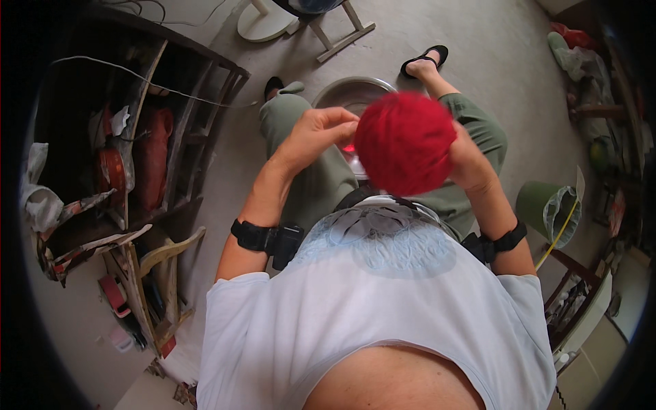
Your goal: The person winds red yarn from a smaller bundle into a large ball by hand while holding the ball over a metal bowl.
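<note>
A large red ball of yarn (406, 143), slightly blurred, is up in front of my lap. Around its right side curls my right hand (471, 158), its fingertips hidden behind the ball. My left hand (320, 133) is just left of the ball, thumb and fingers pinched together; whatever sits between the tips is too small to make out. Below both hands a shiny metal basin (350, 83) stands between my legs, partly covered by the ball. A bit of bright red shows beneath my left fingers, close to the basin.
Dark wooden shelves (198, 130) with bags and red items stand at the left, a wooden chair frame (160, 273) below them. At the right are a green bin (540, 205) with a plastic liner and a cluttered rack. A wooden stand (342, 37) is on the floor ahead.
</note>
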The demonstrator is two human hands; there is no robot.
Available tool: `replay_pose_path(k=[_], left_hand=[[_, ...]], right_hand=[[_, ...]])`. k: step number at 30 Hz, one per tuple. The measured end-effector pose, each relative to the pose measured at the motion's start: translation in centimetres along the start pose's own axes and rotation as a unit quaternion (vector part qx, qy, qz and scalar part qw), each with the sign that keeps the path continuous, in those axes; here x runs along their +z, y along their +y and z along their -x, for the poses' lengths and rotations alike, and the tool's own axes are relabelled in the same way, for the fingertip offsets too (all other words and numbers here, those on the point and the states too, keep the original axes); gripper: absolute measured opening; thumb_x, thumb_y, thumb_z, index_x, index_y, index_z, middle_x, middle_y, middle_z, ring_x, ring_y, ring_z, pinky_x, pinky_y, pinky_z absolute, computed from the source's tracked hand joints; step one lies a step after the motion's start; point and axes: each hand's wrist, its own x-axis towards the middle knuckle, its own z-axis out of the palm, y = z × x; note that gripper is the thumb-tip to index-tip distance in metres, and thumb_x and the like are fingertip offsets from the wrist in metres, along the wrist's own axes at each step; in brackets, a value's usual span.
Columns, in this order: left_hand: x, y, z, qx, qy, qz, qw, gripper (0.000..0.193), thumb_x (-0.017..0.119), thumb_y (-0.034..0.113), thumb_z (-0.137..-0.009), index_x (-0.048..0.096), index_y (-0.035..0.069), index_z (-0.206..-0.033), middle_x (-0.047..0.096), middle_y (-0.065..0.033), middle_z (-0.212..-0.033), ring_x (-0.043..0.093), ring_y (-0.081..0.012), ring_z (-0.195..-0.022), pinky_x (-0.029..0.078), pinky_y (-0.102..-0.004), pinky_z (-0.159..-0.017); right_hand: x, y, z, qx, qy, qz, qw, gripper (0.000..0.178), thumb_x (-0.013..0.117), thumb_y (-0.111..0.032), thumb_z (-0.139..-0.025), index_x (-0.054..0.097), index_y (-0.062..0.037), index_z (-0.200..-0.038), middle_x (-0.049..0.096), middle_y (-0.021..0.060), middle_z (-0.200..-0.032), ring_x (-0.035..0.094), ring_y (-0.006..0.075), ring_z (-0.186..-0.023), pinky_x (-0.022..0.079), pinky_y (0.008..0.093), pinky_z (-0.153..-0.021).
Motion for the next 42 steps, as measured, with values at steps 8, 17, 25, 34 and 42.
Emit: replay_pose_path(k=[8,17,25,34,42], left_hand=[[2.4,0.6,2.8,-0.072,-0.119,-0.05,0.989,0.027,0.063,0.017,-0.096,0.069,0.004,-0.118,0.073,-0.003,-0.094,0.065,-0.0085,-0.085,0.051,-0.0249,-0.073],[1.1,7.0,2.9,0.069,-0.199,-0.153,0.965,0.015,0.067,0.009,-0.092,0.071,-0.001,-0.103,0.068,-0.0021,-0.09,0.06,-0.0076,-0.079,0.048,-0.023,-0.07],[0.5,6.6,-0.5,0.091,-0.097,-0.058,0.989,0.012,0.07,0.011,-0.091,0.071,0.001,-0.097,0.067,0.0001,-0.083,0.061,-0.0057,-0.079,0.05,-0.0208,-0.071],[-0.8,-0.5,0.4,0.018,-0.051,0.007,0.999,0.025,0.061,0.022,-0.098,0.071,0.003,-0.111,0.07,-0.0006,-0.091,0.064,-0.0074,-0.086,0.05,-0.0241,-0.076],[1.4,2.4,4.4,-0.095,-0.176,-0.047,0.979,0.022,0.063,0.013,-0.096,0.07,0.0,-0.112,0.071,-0.0027,-0.089,0.063,-0.0081,-0.081,0.05,-0.0239,-0.071]], right_hand=[[0.4,-1.6,-2.6,-0.084,0.121,-0.176,0.973,0.063,0.062,-0.043,-0.094,0.043,-0.0079,-0.143,0.055,0.0134,-0.135,0.055,0.0242,-0.125,0.046,0.0392,-0.103],[-1.1,2.3,-2.5,-0.143,0.153,0.392,0.896,0.083,0.088,-0.034,-0.07,0.047,-0.0004,-0.135,0.061,0.0151,-0.12,0.06,0.0242,-0.113,0.047,0.0331,-0.1],[1.2,0.3,-0.7,0.077,-0.042,0.172,0.981,0.086,0.083,-0.04,-0.072,0.045,-0.0042,-0.141,0.056,0.0133,-0.129,0.056,0.0219,-0.119,0.044,0.0347,-0.103],[0.1,-2.0,-0.4,-0.095,-0.021,-0.007,0.995,0.079,0.06,-0.052,-0.089,0.036,-0.0021,-0.147,0.046,0.0123,-0.146,0.047,0.0251,-0.133,0.037,0.0412,-0.112],[-1.7,-2.8,-3.0,-0.143,0.213,-0.036,0.966,0.061,0.072,-0.03,-0.089,0.046,-0.0004,-0.136,0.059,0.0115,-0.129,0.06,0.0225,-0.115,0.05,0.0359,-0.099]])
